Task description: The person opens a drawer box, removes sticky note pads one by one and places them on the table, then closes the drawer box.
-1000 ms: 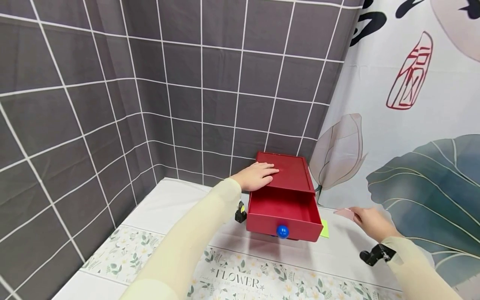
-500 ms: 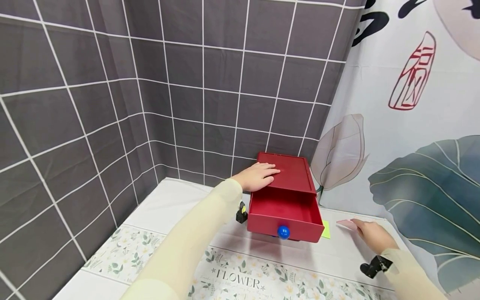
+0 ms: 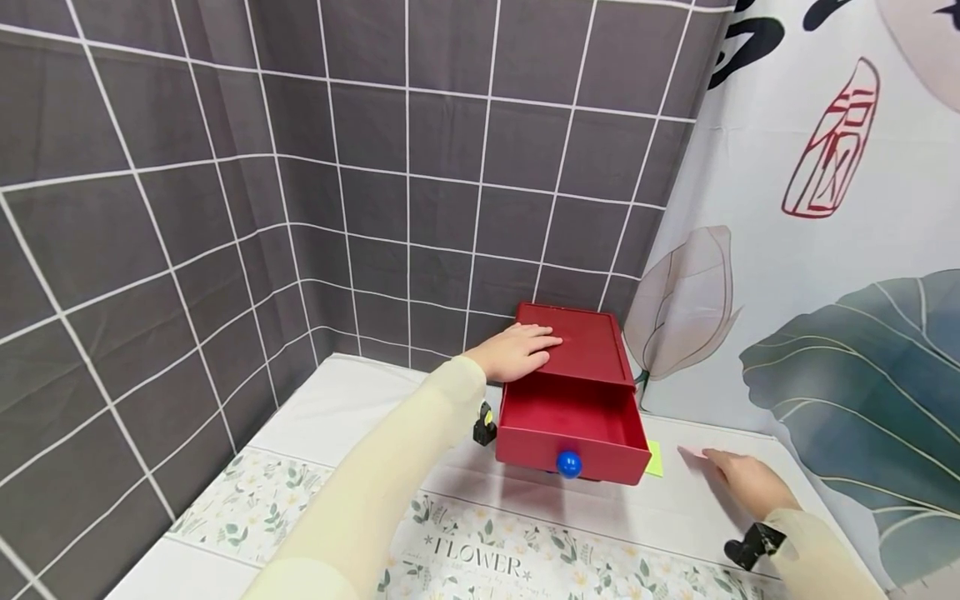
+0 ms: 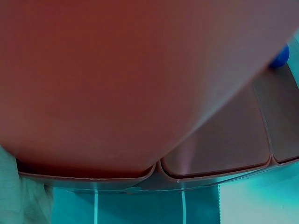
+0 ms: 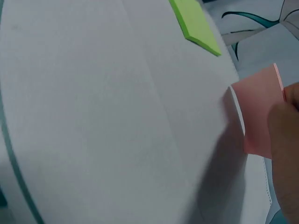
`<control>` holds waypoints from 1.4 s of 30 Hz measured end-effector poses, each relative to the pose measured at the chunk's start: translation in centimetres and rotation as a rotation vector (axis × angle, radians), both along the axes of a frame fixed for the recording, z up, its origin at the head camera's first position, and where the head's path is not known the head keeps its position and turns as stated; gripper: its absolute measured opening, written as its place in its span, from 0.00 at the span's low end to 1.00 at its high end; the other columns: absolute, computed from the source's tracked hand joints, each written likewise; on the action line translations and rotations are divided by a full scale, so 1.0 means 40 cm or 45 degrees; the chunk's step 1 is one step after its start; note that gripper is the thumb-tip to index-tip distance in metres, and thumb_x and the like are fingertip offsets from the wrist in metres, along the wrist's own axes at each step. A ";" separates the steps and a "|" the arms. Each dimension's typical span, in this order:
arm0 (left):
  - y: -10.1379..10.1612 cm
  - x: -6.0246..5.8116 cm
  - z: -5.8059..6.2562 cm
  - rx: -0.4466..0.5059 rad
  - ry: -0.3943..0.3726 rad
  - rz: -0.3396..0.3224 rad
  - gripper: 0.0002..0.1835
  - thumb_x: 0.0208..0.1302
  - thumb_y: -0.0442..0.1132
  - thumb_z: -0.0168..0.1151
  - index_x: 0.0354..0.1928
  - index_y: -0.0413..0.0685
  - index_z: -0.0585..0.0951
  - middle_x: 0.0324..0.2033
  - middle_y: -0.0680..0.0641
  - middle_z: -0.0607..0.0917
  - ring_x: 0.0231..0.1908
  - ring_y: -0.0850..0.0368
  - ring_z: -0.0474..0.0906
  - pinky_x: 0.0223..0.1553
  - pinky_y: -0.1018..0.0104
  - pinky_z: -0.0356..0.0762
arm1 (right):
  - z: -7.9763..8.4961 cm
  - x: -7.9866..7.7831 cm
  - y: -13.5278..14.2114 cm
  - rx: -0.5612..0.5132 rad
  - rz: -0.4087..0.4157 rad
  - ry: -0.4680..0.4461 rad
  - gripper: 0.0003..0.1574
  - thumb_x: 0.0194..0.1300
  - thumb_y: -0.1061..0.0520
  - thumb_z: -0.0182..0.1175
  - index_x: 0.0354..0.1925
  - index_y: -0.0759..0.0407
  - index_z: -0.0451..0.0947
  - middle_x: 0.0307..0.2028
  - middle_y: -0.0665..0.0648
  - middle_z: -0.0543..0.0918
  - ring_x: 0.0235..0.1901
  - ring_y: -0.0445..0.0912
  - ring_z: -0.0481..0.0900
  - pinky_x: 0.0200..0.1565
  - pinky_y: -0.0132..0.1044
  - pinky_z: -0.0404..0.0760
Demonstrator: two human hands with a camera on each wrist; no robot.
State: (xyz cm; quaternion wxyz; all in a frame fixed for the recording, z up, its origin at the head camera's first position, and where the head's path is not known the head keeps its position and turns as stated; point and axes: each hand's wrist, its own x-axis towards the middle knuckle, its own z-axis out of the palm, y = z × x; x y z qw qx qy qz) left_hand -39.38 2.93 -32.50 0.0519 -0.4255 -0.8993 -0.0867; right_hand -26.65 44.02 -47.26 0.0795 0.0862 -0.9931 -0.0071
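Note:
My left hand (image 3: 517,352) rests flat on top of the red drawer box (image 3: 588,346), its fingers spread straight over the left side of the lid. The top drawer (image 3: 573,450) is pulled out, with a blue round knob (image 3: 568,464) on its front. In the left wrist view the red drawer wall (image 4: 93,84) fills most of the picture. Off to the right, my right hand (image 3: 750,482) pinches a pink sticky note pad (image 5: 259,114) between thumb and fingers, low over the white table. From the head only a thin strip of the pink pad shows.
A bright green sticky note pad (image 3: 654,458) lies on the table beside the box's right side. Behind the box hangs a dark grid-patterned curtain (image 3: 442,208). A floral strip printed "FLOWER" (image 3: 480,554) runs along the front of the white tabletop (image 3: 360,400).
My right hand has lowered toward the table with the pink sticky note pad, which now tilts flatter. The left hand stays on the box. The drawer has not moved.

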 end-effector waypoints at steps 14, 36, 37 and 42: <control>0.002 -0.005 -0.004 -0.006 0.002 0.014 0.25 0.70 0.51 0.37 0.68 0.61 0.61 0.67 0.52 0.59 0.68 0.56 0.48 0.67 0.58 0.40 | -0.037 0.034 0.017 0.121 0.097 -0.044 0.16 0.51 0.55 0.65 0.40 0.61 0.81 0.35 0.57 0.83 0.37 0.55 0.81 0.42 0.54 0.75; 0.001 -0.008 0.002 0.031 -0.025 0.000 0.25 0.70 0.51 0.39 0.67 0.61 0.63 0.67 0.52 0.59 0.67 0.56 0.49 0.67 0.58 0.39 | -0.066 0.015 0.015 -0.053 -0.040 -0.034 0.24 0.53 0.59 0.61 0.50 0.67 0.76 0.49 0.68 0.77 0.50 0.64 0.73 0.49 0.60 0.68; 0.001 -0.007 0.002 0.033 -0.026 0.000 0.25 0.70 0.51 0.39 0.67 0.61 0.63 0.67 0.52 0.59 0.67 0.56 0.49 0.67 0.57 0.40 | -0.065 0.015 0.015 -0.062 -0.038 -0.036 0.25 0.53 0.59 0.61 0.50 0.67 0.76 0.49 0.68 0.76 0.50 0.64 0.72 0.50 0.60 0.68; 0.002 -0.008 0.001 0.039 -0.046 -0.003 0.25 0.70 0.50 0.40 0.67 0.60 0.63 0.67 0.51 0.60 0.67 0.55 0.49 0.67 0.56 0.40 | -0.056 0.018 0.006 -0.096 -0.037 -0.021 0.25 0.55 0.59 0.61 0.51 0.65 0.75 0.52 0.69 0.73 0.51 0.65 0.70 0.50 0.61 0.66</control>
